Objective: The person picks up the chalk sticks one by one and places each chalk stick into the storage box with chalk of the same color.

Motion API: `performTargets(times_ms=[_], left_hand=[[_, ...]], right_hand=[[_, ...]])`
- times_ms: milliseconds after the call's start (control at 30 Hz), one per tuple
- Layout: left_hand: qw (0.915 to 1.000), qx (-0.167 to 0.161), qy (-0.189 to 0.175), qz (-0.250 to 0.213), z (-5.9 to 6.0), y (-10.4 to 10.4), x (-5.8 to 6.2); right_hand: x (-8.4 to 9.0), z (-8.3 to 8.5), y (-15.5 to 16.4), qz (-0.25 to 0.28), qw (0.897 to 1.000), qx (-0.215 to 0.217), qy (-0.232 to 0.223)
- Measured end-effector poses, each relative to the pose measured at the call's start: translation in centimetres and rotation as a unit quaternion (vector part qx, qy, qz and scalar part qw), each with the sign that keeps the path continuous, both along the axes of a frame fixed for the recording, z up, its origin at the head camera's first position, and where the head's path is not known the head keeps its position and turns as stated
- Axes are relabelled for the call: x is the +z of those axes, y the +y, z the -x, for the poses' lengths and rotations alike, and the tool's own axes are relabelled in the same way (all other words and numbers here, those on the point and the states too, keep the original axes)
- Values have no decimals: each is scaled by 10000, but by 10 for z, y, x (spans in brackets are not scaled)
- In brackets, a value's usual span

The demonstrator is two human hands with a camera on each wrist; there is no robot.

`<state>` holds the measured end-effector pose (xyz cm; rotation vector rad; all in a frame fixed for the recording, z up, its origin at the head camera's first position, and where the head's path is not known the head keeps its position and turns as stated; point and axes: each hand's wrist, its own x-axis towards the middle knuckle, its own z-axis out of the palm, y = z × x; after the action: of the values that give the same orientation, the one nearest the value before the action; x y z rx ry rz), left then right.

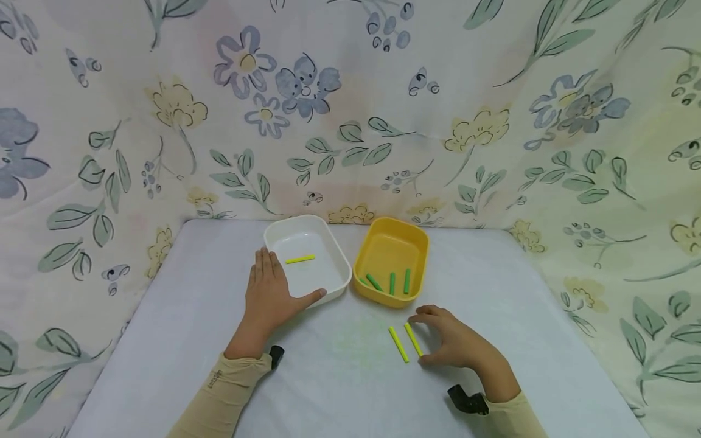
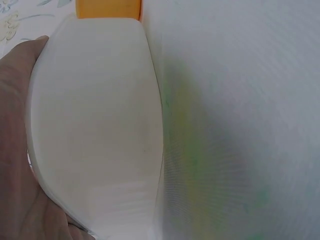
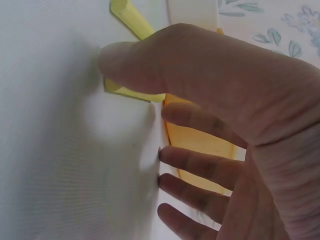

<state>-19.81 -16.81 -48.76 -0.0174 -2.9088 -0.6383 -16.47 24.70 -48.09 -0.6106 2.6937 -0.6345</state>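
Observation:
My left hand (image 1: 268, 301) rests against the white tray (image 1: 341, 271), fingers straight along its left side and thumb over the near rim. In the left wrist view the tray's outer wall (image 2: 95, 115) fills much of the picture. One yellow chalk stick (image 1: 300, 259) lies inside that tray. My right hand (image 1: 457, 340) pinches another yellow chalk stick (image 1: 413, 339) lengthwise on the cloth, index finger at the far end and thumb at the near end. Its other fingers are spread in the right wrist view. Just left of it lies a second loose yellow chalk stick (image 1: 398, 345).
A yellow-orange tray (image 1: 391, 234) stands right of the white one, holding several green chalk sticks (image 1: 407, 281). White cloth (image 1: 328, 389) with faint green and yellow smudges covers the table. A floral curtain (image 1: 350, 109) hangs behind.

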Motion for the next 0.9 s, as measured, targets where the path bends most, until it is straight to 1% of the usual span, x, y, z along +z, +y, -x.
performTargets(times_ms=[167, 433, 700, 900], left_hand=[[10000, -2, 11, -54, 0, 0, -1], [10000, 19, 64, -21, 3, -1, -7], [10000, 18, 56, -15, 2, -1, -8], [10000, -15, 11, 32, 3, -1, -6]], right_hand=[[2, -1, -1, -84, 10000, 33, -24], [6, -1, -5, -191, 9996, -42, -185], [10, 1, -8, -214, 9990, -101, -378], [11, 3, -9, -346, 9988, -59, -339]])
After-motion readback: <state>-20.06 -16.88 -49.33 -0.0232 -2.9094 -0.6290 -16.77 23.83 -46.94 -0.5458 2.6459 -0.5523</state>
